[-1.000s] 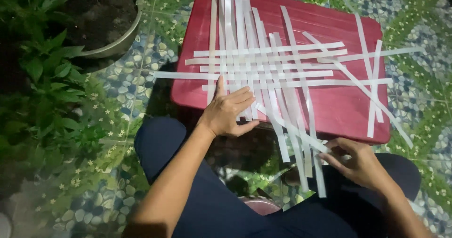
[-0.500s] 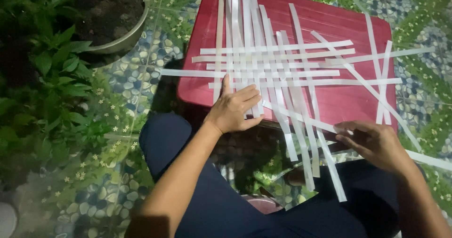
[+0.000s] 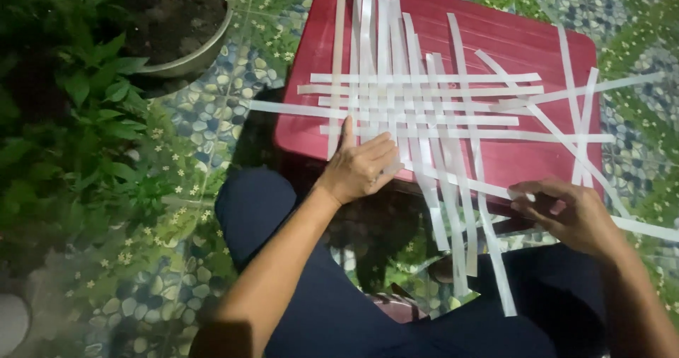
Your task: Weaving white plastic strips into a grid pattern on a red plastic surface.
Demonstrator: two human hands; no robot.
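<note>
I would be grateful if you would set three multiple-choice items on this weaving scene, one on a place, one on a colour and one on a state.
1. Where does the left hand rest?
A. flat on the woven strips
B. in the plant pot
C. on the person's knee

2. What colour is the surface under the strips?
A. blue
B. red
C. yellow

3. What is the right hand doing?
A. lying open and empty
B. pressing on the leaves
C. gripping a long strip

Answers: 1 A, its palm lies on the strips at the near edge; 2 B, red plastic shows between the strips; 3 C, its fingers close round a strip that crosses the hanging ends.
</note>
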